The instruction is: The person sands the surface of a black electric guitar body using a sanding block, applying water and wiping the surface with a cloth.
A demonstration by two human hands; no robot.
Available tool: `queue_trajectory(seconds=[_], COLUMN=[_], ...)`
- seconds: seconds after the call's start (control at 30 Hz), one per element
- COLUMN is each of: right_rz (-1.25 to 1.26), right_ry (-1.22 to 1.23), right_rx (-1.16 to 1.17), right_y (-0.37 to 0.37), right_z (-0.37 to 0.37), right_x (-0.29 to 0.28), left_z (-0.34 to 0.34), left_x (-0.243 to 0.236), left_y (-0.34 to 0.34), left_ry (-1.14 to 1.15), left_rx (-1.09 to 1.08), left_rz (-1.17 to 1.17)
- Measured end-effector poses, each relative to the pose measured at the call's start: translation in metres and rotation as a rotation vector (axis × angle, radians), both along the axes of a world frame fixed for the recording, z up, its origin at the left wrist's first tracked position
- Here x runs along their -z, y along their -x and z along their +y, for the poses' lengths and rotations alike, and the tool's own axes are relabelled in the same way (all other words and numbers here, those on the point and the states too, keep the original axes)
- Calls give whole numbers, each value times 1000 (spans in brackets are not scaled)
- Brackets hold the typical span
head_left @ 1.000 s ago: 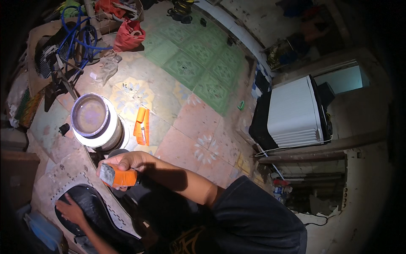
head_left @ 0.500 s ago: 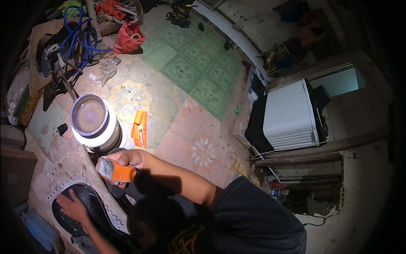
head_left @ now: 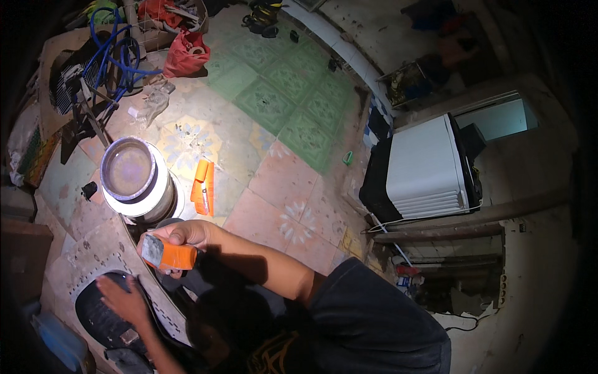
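Observation:
My right hand [head_left: 194,232] is closed around an orange block-shaped thing [head_left: 179,255] with a worn grey end face; its kind does not show. It is held above the edge of a pale board [head_left: 93,240] with small dark marks along its border. My left hand [head_left: 124,300], fingers stretched out, lies over a long black curved piece [head_left: 93,315] on that board; whether the palm presses on it, I cannot tell. Close to the left wrist, a small brownish rectangular piece [head_left: 129,337] rests on the black surface.
Beyond the board stands a round drum-like stand topped by a purple-rimmed basin [head_left: 129,168]. Beside it lies an orange wrapper [head_left: 202,187] on the tiles. Blue hose [head_left: 128,62] and a red bag [head_left: 187,55] are at far left, a white-and-black appliance [head_left: 427,168] at right.
My left hand has slid to the right over the black piece, and the small brownish piece by the wrist now shows. My right hand keeps its hold on the orange thing.

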State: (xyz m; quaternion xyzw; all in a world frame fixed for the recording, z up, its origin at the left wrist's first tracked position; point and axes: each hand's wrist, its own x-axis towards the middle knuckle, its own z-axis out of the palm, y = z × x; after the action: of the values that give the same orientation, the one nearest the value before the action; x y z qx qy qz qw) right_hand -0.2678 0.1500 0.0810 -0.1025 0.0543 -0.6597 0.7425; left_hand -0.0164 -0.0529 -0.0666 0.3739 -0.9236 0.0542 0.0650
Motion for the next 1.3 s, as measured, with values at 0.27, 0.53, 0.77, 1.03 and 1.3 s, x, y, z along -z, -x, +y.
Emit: queue_trajectory(seconds=[0.27,0.53,0.77,1.03,1.3], right_rz=[5,11,-59,13,-69], right_ry=[35,-47,28,10,38], right_rx=[-52,-15,-33,1,3], right_y=[1,0,-1,-4,-3], right_z=[-14,-1,-7,1,-2], right_x=[15,-5,-3,-1,-3], left_z=[-144,46,-147,22,-109], left_x=[17,-25,12,-34,10], left_y=[-47,21,-18,38,-6], left_ry=[11,-88,29,-70,-2], left_rx=[-584,31,-519,-118,-325], left_rz=[-297,-96,-248,-370,-260])
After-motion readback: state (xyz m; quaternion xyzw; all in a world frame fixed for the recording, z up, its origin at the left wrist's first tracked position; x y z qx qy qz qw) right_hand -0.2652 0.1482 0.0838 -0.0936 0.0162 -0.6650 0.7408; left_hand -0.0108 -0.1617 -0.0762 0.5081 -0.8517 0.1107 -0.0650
